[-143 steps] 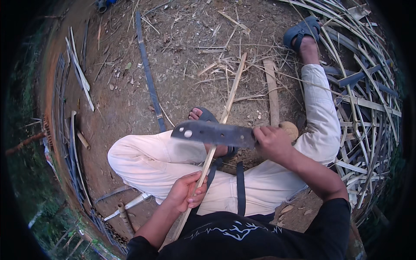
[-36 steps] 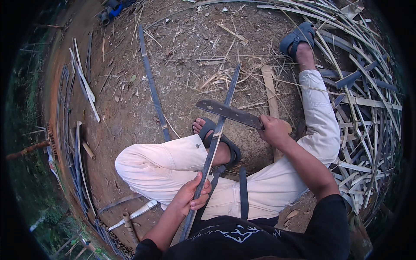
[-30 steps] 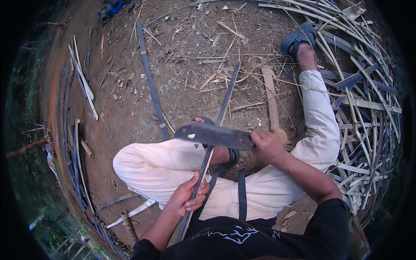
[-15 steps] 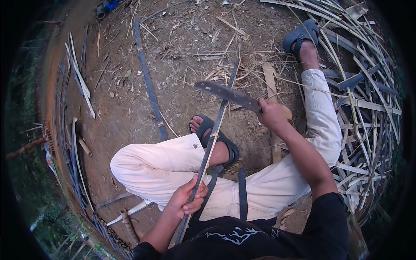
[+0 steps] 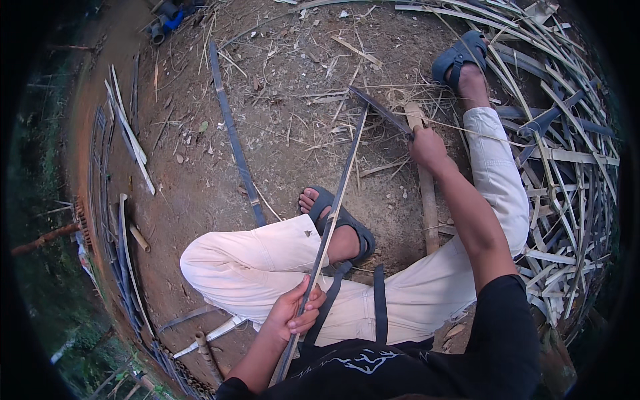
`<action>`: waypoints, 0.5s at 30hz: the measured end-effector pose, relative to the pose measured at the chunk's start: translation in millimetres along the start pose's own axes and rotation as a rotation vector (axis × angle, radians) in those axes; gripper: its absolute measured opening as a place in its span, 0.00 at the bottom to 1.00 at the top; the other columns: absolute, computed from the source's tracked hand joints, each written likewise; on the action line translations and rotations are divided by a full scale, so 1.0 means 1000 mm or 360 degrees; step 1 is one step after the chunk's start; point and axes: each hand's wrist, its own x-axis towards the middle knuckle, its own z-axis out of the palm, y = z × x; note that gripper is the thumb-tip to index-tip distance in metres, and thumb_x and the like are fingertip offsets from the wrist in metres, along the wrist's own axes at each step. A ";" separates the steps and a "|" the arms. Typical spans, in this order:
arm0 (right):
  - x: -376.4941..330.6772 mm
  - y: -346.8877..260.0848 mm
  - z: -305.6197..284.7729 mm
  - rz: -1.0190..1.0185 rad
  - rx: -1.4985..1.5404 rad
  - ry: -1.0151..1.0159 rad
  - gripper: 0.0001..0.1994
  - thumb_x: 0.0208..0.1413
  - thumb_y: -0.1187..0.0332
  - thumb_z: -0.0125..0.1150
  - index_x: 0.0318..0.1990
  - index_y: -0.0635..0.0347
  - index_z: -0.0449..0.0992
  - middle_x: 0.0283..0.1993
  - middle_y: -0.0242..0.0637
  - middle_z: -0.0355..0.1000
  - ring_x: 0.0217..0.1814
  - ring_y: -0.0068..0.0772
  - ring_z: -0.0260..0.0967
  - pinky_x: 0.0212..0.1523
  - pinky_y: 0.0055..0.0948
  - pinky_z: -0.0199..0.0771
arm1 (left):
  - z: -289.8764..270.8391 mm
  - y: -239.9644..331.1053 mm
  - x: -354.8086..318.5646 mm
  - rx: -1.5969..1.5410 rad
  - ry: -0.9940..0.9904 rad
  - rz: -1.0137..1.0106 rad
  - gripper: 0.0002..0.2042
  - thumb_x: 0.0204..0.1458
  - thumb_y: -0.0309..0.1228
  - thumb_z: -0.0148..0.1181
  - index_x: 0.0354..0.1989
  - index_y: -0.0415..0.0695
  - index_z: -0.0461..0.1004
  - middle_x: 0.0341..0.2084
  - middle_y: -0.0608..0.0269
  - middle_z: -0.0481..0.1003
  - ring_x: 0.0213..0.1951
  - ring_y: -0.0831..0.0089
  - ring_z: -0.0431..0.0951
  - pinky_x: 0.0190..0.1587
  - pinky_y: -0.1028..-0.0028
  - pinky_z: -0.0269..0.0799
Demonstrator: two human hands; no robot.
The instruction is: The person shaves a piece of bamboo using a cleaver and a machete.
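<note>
My left hand (image 5: pixel 297 312) is closed around the lower part of a long, narrow bamboo strip (image 5: pixel 345 177), dark on one face and pale along its edge. The strip slants up and away across my lap, over the sandalled foot (image 5: pixel 327 207). In my right hand (image 5: pixel 429 149) is a machete (image 5: pixel 385 113), its handle hidden by my fingers. The dark blade is seen nearly edge-on, and its tip end lies at the far end of the strip. Whether blade and strip touch there, I cannot tell.
Behind the machete lies a flat wooden slat (image 5: pixel 428 207). A tangled heap of split bamboo (image 5: pixel 567 173) fills the right side. Another dark strip (image 5: pixel 233 137) rests on the dirt to the left, with more strips (image 5: pixel 120 247) farther left. Thin shavings litter the ground.
The machete has moved away from me along the strip, from its upper part to its far end, and the blade has turned more edge-on. My left hand keeps its grip.
</note>
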 end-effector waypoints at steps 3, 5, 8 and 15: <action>-0.031 -0.004 0.004 -0.0116 0.0061 -0.0004 0.13 0.51 0.65 0.62 0.40 0.62 0.75 0.34 0.52 0.77 0.37 0.57 0.77 0.41 0.52 0.78 | 0.001 -0.004 0.001 0.0139 0.0091 0.0031 0.23 0.69 0.50 0.33 0.34 0.41 0.63 0.23 0.65 0.63 0.08 0.81 0.60 0.06 0.80 0.56; -0.058 -0.017 -0.006 -0.0156 0.0197 -0.0007 0.11 0.51 0.66 0.62 0.38 0.63 0.75 0.33 0.51 0.77 0.36 0.57 0.77 0.40 0.51 0.76 | 0.009 -0.009 0.003 0.0424 0.0259 0.0079 0.24 0.69 0.51 0.34 0.35 0.40 0.64 0.22 0.65 0.64 0.08 0.81 0.60 0.07 0.80 0.57; -0.096 -0.044 -0.014 -0.0178 0.0458 -0.0087 0.10 0.51 0.67 0.62 0.35 0.65 0.75 0.31 0.50 0.77 0.35 0.55 0.76 0.37 0.47 0.74 | 0.030 -0.014 -0.009 0.0945 0.0570 0.0242 0.26 0.69 0.52 0.35 0.37 0.39 0.66 0.22 0.66 0.65 0.09 0.80 0.61 0.09 0.80 0.57; -0.166 -0.102 -0.050 -0.0058 0.1385 0.0310 0.06 0.53 0.71 0.61 0.34 0.65 0.76 0.23 0.37 0.72 0.24 0.28 0.72 0.29 0.33 0.70 | 0.066 0.002 -0.038 0.1445 0.0561 0.0818 0.27 0.70 0.51 0.31 0.37 0.38 0.68 0.23 0.65 0.68 0.10 0.79 0.65 0.12 0.79 0.60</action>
